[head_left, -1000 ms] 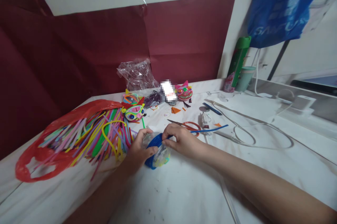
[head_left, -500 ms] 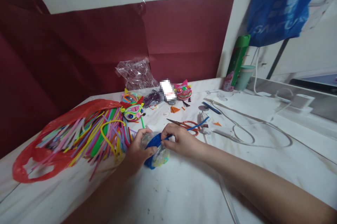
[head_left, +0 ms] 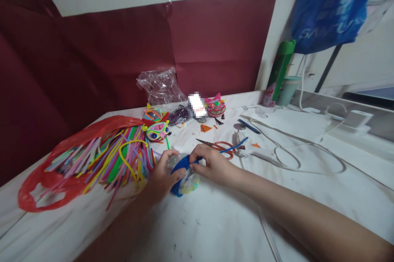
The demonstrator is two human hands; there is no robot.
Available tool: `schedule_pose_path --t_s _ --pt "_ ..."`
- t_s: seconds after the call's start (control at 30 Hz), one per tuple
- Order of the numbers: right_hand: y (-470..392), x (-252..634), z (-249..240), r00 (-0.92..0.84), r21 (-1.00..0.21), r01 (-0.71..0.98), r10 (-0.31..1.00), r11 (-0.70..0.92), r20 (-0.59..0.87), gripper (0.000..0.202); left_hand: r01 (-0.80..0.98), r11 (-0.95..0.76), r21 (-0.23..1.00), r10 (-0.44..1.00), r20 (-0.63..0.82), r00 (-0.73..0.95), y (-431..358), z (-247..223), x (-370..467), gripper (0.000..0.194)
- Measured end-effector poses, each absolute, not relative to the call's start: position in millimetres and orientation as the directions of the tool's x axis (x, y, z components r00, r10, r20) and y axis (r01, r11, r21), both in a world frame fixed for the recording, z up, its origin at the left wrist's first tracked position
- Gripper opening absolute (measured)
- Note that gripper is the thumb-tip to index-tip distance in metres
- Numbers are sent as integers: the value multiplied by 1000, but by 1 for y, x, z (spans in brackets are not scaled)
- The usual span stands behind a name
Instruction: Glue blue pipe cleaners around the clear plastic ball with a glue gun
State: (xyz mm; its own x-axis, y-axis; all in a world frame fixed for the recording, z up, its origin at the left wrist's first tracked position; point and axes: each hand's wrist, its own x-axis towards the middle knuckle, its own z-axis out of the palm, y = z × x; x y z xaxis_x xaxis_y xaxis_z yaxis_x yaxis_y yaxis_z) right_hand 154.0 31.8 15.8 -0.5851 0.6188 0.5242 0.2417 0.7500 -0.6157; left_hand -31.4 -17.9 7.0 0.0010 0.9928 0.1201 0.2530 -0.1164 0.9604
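Note:
A rounded, clear plastic piece [head_left: 190, 180], banded with blue pipe cleaner and tinged yellow-green underneath, is between my hands low over the table. My left hand [head_left: 164, 175] is closed around its left side, with the thumb pressed on the blue band. From the other side, my right hand [head_left: 211, 164] pinches the blue pipe cleaner [head_left: 234, 146] against the top of the piece. The strand's loose end sticks out to the right, past my knuckles and above the orange-handled scissors [head_left: 226, 150]. My fingers hide part of the band.
Left lies a red plastic bag [head_left: 29, 200] with many coloured pipe cleaners [head_left: 104, 159]. Behind are decorated animal faces [head_left: 156, 131] and a crumpled clear wrapper [head_left: 160, 85]. At right are a white glue gun [head_left: 258, 152], its cord, a blue cutter [head_left: 249, 126] and a green can [head_left: 280, 69].
The whole view has shifted slightly. My left thumb sits a little higher on the blue band; my right hand keeps its pinch.

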Motion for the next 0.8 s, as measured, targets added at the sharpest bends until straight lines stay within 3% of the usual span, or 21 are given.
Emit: schedule_pose_path --t_s 0.2,0.37,0.47,0.6,0.7,0.8 --pt "30 156 19 -583 -578 211 576 788 573 16 215 -99 972 994 105 -17 -20 10 -32 44" --pt "30 156 16 -730 -304 297 420 905 538 70 140 -146 979 989 146 12 -17 8 -35 42" --pt "28 154 12 -784 -231 333 405 914 470 84 157 -157 975 988 156 18 -16 5 -35 43" --pt "29 153 9 -791 -252 334 415 908 450 85 195 -141 971 989 145 -8 -16 5 -35 44" --pt "36 156 8 -774 -338 306 439 890 456 85 220 -114 969 991 128 -49 -16 6 -36 48" --pt "45 162 9 -740 -445 307 505 841 444 83 137 -64 989 996 72 -55 -16 6 -40 52"
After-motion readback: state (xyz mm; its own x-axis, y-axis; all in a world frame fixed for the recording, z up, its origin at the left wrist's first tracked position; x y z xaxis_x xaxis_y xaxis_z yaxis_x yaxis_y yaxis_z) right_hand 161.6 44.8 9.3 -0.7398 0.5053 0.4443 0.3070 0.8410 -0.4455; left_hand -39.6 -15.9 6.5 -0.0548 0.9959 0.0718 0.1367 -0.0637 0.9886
